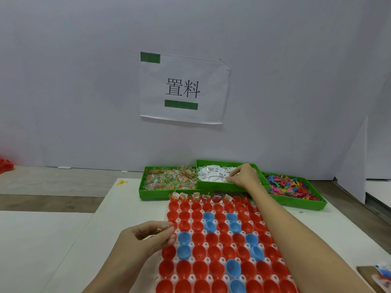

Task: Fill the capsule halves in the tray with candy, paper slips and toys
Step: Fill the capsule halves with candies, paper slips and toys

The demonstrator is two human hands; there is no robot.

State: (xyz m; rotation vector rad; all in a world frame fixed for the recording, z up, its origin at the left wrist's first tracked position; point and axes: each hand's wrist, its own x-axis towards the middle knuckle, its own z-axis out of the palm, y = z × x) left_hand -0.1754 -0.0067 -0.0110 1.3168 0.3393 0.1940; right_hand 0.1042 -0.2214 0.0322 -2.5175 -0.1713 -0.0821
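Observation:
A white tray (222,260) holds rows of red and blue capsule halves. Several halves in the far row (198,197) have candy and paper slips in them. Behind stand three green bins: candy packets (169,178), white paper slips (213,173) and coloured toys (292,188). My left hand (150,235) hovers at the tray's left edge and pinches a small clear candy packet (163,226). My right hand (243,175) reaches into the slip bin, fingertips pinching slips.
A white wall with a taped paper sign (183,87) rises right behind the bins. A yellow toy (122,182) lies on the white tabletop to the left. A brown board with items (378,275) sits at the lower right edge. Red objects (5,164) lie far left.

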